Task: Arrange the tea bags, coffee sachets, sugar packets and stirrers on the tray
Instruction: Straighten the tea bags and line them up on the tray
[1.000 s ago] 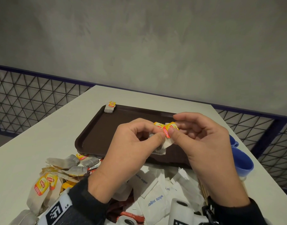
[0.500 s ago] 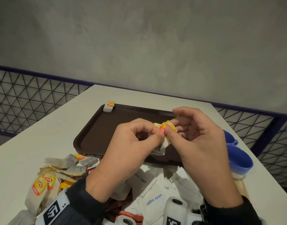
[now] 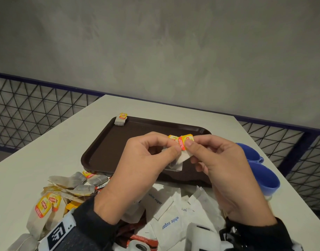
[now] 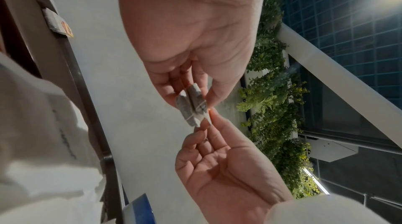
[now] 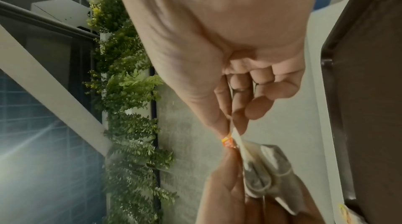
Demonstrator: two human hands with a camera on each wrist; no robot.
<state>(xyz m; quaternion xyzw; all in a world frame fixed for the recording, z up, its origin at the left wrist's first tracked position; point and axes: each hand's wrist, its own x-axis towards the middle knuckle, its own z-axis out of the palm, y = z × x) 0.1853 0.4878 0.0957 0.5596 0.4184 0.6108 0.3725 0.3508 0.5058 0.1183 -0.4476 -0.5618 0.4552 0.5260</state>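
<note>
Both hands up over the brown tray (image 3: 108,142): left hand (image 3: 143,165) pinches the tea bag (image 3: 179,160) pouch, right hand (image 3: 222,165) pinches its yellow-red tag (image 3: 186,141). Looks like I'm squaring up bag number two; one tea bag (image 3: 121,120) already sits on the tray's far-left corner. Next move: set it down beside that one, then back to the pile of tea bags (image 3: 52,200) and sugar packets (image 3: 166,211) on the counter (image 3: 37,151).

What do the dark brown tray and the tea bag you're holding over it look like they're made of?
Dark brown rectangular tray: probably moulded plastic, matte, with rounded corners and a raised rim. Held tea bag: thin, off-white filter paper, translucent enough to show dark contents, with a glossy yellow-red paper tag pinched between left hand and right hand.
</note>
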